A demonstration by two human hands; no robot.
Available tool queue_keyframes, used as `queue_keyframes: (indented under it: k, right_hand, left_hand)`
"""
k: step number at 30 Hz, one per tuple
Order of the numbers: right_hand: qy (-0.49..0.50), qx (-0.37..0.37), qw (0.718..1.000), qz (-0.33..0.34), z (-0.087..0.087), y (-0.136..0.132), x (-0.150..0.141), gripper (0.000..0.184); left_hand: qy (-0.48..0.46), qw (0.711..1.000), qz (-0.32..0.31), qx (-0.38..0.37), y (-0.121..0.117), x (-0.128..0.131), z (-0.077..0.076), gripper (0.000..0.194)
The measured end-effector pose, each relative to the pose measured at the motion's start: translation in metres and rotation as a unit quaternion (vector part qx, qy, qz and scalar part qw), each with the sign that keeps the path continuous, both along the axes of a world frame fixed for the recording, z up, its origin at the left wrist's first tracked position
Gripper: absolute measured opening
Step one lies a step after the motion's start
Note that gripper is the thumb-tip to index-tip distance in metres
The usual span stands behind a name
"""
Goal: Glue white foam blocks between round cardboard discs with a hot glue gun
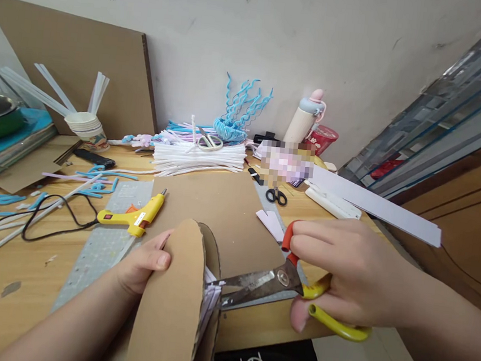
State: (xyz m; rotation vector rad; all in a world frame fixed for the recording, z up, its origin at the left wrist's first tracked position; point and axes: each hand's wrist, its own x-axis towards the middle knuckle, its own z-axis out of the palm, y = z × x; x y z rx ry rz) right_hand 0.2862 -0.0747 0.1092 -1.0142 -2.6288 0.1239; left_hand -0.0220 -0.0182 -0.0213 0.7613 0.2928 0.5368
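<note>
Cardboard piece (pixel 169 304): stood on edge at the lower centre of the frame, round-topped, with a smooth tan face, a second panel (pixel 216 257) behind and white strips (pixel 210 301) in the gap.
Left hand (pixel 148 259): clamped on the cardboard piece at its upper left edge, thumb laid against the front face, forearm slanting up from the bottom left.
Right hand (pixel 338 269): closed around the handles of the large scissors (pixel 283 277), fingers curled at the red grip, thumb low beside the yellow one; reached in from the right, well apart from the left hand.
Blades: pointed left, slightly parted, tips at the white strips.
Cardboard sheet (pixel 221 201): lay flat behind, partly over the grey mat (pixel 88 262).
Glue gun (pixel 135 216): lay left of centre, nozzle toward upper right, near a black cord (pixel 63 193).
Small scissors (pixel 276 196): rested right of centre.
White stems (pixel 200 158): lay bundled at upper centre, below a blue curly-stemmed piece (pixel 230 129).
Bottle (pixel 301 121): leaned at upper right.
Paper cups (pixel 84 126): held white sticks (pixel 98 93), upper left.
</note>
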Motion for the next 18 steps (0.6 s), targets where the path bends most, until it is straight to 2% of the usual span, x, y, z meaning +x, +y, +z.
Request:
queue_keyframes:
  k: [11, 18]
  right_hand:
    - [0.009, -0.020, 1.000, 0.000, 0.0007, -0.0004, 0.0023, 0.049]
    - [-0.014, 0.040, 0.999, -0.002, 0.0007, -0.0013, 0.0033, 0.049]
  left_hand:
    - [0.013, 1.000, 0.016, -0.014, 0.0012, -0.0005, 0.0011, 0.051]
    - [0.007, 1.000, 0.004, -0.008, 0.0013, 0.0015, 0.0032, 0.050]
